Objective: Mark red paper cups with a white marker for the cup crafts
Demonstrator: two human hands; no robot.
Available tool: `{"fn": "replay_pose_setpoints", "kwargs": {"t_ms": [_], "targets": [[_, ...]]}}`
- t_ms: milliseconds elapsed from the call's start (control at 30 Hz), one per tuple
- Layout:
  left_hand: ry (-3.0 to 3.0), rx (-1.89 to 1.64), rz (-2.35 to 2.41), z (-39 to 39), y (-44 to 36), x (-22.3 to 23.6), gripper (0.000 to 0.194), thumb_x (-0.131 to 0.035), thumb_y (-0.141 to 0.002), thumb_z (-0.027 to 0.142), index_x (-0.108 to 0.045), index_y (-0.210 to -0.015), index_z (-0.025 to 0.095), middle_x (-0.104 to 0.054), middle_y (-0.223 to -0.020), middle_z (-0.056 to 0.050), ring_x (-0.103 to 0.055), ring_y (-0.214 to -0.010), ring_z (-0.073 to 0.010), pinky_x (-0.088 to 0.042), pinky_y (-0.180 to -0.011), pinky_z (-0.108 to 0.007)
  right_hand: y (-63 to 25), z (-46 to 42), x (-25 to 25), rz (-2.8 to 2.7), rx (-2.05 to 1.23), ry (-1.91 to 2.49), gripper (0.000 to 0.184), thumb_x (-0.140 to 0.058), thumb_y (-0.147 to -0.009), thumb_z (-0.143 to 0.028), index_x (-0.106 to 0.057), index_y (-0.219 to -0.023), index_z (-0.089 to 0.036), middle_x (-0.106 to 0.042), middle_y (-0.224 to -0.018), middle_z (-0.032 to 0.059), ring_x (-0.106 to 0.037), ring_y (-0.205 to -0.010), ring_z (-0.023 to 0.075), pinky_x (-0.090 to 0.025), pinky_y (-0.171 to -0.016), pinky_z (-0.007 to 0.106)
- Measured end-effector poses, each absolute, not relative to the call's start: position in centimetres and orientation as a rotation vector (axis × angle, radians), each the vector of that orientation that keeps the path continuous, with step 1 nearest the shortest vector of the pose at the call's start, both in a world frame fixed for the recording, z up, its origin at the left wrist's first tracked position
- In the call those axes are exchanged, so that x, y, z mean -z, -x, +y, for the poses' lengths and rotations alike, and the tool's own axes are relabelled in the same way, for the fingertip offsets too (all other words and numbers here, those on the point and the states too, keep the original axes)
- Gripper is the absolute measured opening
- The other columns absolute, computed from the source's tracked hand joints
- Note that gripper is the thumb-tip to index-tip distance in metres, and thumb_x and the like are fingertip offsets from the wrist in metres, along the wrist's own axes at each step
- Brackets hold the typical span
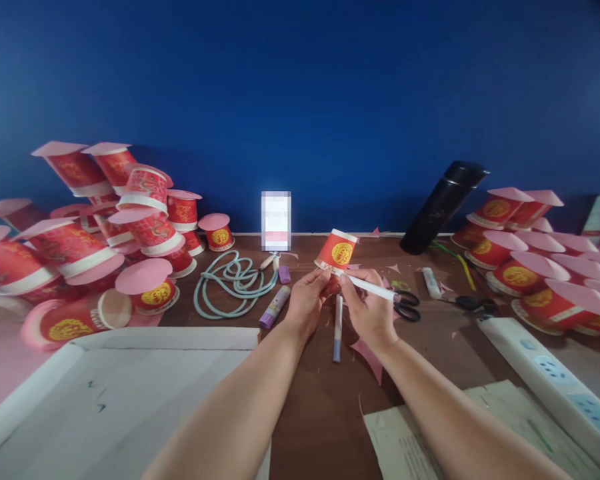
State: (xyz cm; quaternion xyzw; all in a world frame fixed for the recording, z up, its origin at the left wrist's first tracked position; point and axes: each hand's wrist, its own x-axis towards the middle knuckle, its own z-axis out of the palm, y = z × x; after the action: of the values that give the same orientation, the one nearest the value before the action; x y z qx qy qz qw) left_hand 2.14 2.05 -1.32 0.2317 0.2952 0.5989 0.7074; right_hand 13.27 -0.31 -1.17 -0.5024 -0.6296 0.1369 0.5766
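Above the brown table, my left hand (307, 297) is closed on a red paper cup (336, 252) with a gold emblem, held tilted with its mouth toward me. My right hand (367, 307) pinches a white pen (375, 288) whose tip touches the cup's rim. A second pen (337, 328) lies on the table between my hands. Black scissors (407, 307) lie just right of my right hand.
Piles of red cups with pink paper lids fill the left (130, 227) and right (525, 267). A coiled pale cord (233, 280), a purple glue stick (275, 307), a black flask (443, 207), a white power strip (555, 383), a white board (115, 400) and papers (480, 433) surround me.
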Motion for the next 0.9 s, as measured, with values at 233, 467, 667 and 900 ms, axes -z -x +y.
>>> {"fn": "replay_pose_setpoints", "kwargs": {"t_ms": [233,467,667,900], "targets": [[-0.524,-1.323,0.653,2.02,-2.25,1.22,0.02,-0.077,-0.062,0.022,-0.069,-0.076,0.01,-0.067,-0.071,-0.004,-0.06,-0.064,-0.0091,-0.046,-0.074,-0.025,-13.34,-0.16,1.39,-1.492,-0.305,1.177,0.017,-0.057,-0.085,-0.037,-0.059,-0.092,-0.021,-0.063,-0.087,0.0045,-0.061,-0.078,0.018,-0.051,-0.073,0.034],[-0.563,-1.326,0.669,2.07,-2.27,1.43,0.019,-0.075,-0.063,0.023,-0.07,-0.076,0.01,-0.066,-0.069,-0.004,-0.058,-0.062,-0.0084,-0.047,-0.069,-0.023,-13.32,-0.33,1.23,-1.547,-0.225,1.183,0.013,-0.057,-0.085,-0.033,-0.058,-0.091,-0.022,-0.063,-0.086,0.0036,-0.06,-0.081,0.0178,-0.049,-0.076,0.033],[-0.564,-1.332,0.693,2.08,-2.27,1.6,0.02,-0.076,-0.062,0.024,-0.07,-0.075,0.011,-0.066,-0.066,-0.004,-0.059,-0.06,-0.0085,-0.047,-0.065,-0.021,-13.28,-0.42,1.12,-1.57,-0.167,1.215,0.01,-0.056,-0.086,-0.031,-0.057,-0.09,-0.022,-0.063,-0.086,0.0036,-0.06,-0.081,0.0176,-0.049,-0.075,0.032],[-0.58,-1.319,0.725,2.06,-2.06,1.72,0.023,-0.076,-0.061,0.028,-0.068,-0.073,0.01,-0.065,-0.065,-0.004,-0.06,-0.061,-0.0093,-0.046,-0.064,-0.021,-13.55,-0.28,0.75,-1.571,-0.046,1.251,0.009,-0.056,-0.085,-0.03,-0.057,-0.087,-0.021,-0.064,-0.085,0.0041,-0.06,-0.082,0.0184,-0.048,-0.075,0.031]]}}
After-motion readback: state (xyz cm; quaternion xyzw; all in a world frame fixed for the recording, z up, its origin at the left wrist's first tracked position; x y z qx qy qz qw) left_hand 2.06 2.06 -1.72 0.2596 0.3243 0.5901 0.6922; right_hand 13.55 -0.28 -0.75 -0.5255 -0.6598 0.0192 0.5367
